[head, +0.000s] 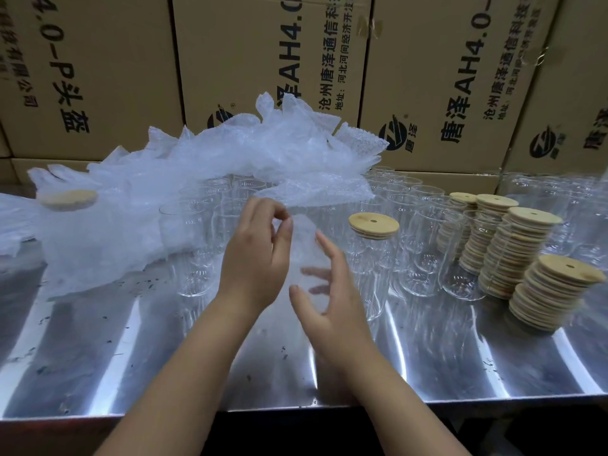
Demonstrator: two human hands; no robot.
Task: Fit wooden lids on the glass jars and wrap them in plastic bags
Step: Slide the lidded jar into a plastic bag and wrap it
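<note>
My left hand (256,255) pinches the top edge of a clear plastic bag (304,245) between thumb and fingers. My right hand (329,297) is inside or behind the bag with fingers spread; the fingertips show through the film. Just right of my hands stands a glass jar (371,271) with a wooden lid (373,224) on it. Several uncovered glass jars (197,245) stand behind and beside it. Stacks of wooden lids (516,251) rise at the right, with a nearer leaning stack (556,291).
A heap of bubble-wrap bags (197,166) lies across the left and back of the shiny metal table (131,357); a lidded jar's lid (67,199) shows inside it at the left. Cardboard boxes (269,60) wall off the back. The table's front edge runs near the bottom.
</note>
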